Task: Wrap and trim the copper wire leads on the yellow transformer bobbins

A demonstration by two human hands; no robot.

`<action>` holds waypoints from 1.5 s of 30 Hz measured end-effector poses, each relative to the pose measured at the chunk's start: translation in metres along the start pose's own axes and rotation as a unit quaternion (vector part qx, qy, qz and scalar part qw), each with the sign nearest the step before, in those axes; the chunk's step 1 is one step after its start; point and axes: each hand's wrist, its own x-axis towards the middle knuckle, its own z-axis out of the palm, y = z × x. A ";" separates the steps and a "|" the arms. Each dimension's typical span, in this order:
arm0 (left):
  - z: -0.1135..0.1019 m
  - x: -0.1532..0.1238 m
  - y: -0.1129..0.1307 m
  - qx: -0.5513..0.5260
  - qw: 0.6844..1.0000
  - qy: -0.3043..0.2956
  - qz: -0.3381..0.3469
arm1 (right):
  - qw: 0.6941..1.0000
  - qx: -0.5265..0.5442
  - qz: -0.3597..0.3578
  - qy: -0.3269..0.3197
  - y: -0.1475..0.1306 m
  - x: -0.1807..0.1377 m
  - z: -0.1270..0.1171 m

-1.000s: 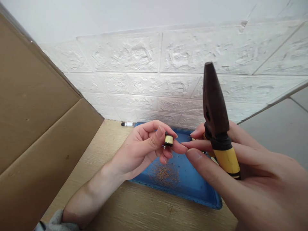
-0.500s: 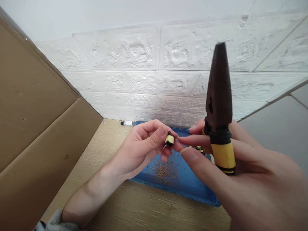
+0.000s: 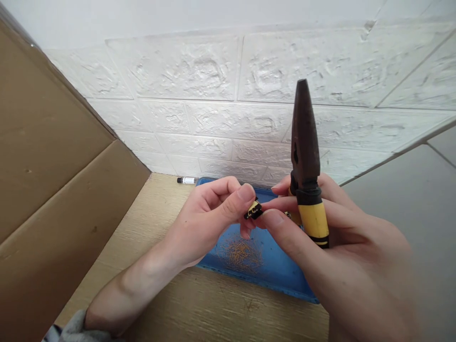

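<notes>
Between the thumb and fingers of my left hand (image 3: 217,213) is a small transformer bobbin (image 3: 254,209), a black part with a yellow wrap round its middle. My right hand (image 3: 342,247) carries pliers (image 3: 307,137) with dark, worn jaws and yellow-and-black grips, their nose pointing up. The thumb and forefinger of that hand also reach the bobbin's right side and touch it. Below the hands lies a blue tray (image 3: 256,280) with a loose heap of thin copper-coloured wire bits (image 3: 240,252). More black-and-yellow parts in the tray are mostly hidden behind my right hand.
A small clear tube with a black cap (image 3: 186,180) lies by the tray's far left corner. Cardboard (image 3: 64,166) walls off the left side, and a white brick-pattern wall (image 3: 210,118) rises behind. A few wire scraps (image 3: 251,305) lie on the wooden table (image 3: 171,304).
The bobbin has been turned, so its black edge now faces me more. My left thumb has moved over its top. My right hand and the pliers have shifted left and away from the camera.
</notes>
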 end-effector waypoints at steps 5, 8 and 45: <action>-0.001 -0.001 -0.003 0.018 1.000 0.008 0.016 | 1.000 0.001 0.000 0.006 0.000 0.001 0.000; 0.000 -0.004 -0.003 0.047 0.998 0.034 0.040 | 1.000 -0.014 -0.004 0.020 0.001 -0.001 -0.001; -0.014 -0.008 -0.006 0.048 0.991 -0.020 0.123 | 0.998 -0.063 0.016 -0.005 0.006 0.001 -0.005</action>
